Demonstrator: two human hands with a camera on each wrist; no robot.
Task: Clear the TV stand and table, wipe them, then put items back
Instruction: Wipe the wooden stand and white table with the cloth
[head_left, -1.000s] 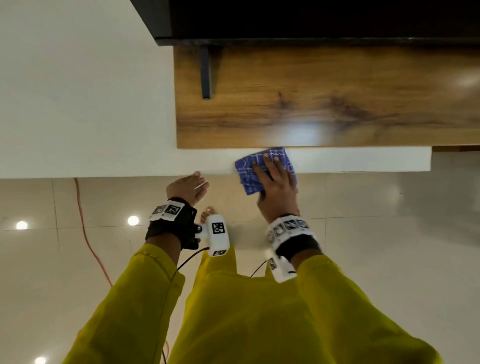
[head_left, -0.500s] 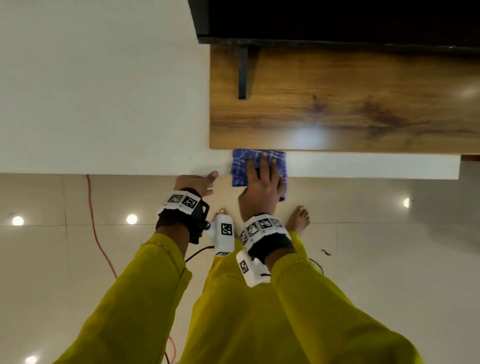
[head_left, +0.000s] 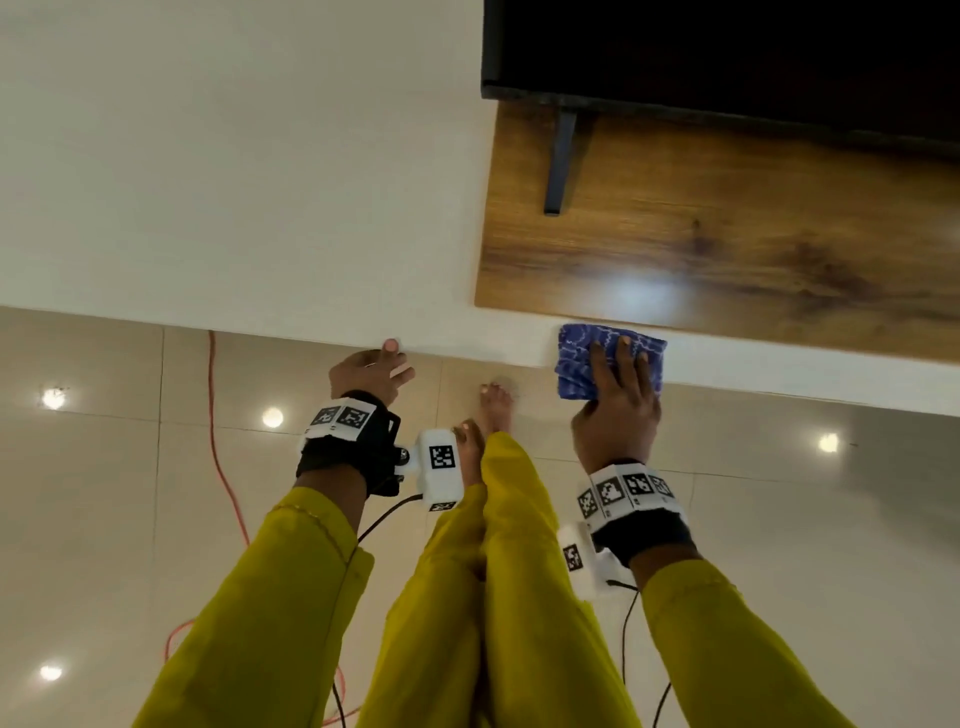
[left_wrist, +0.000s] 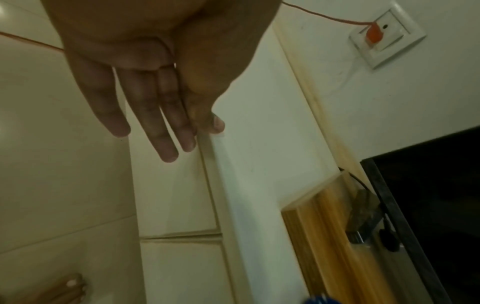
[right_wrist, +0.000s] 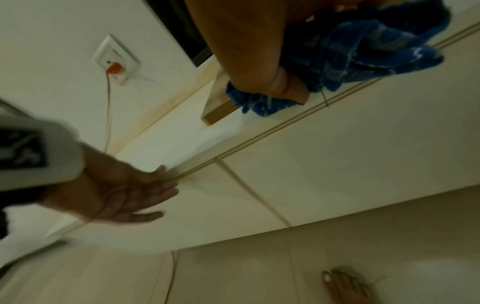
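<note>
Right hand (head_left: 618, 421) pressing blue cloth (head_left: 575, 358), fingers straight, spread

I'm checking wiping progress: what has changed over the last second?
The right hand slid the blue cloth left along the white ledge, then partway back right. The left hand shifted left, away from the wooden panel. Unchanged: the right hand presses the cloth flat; the left hand holds nothing, by the ledge's edge.
</note>
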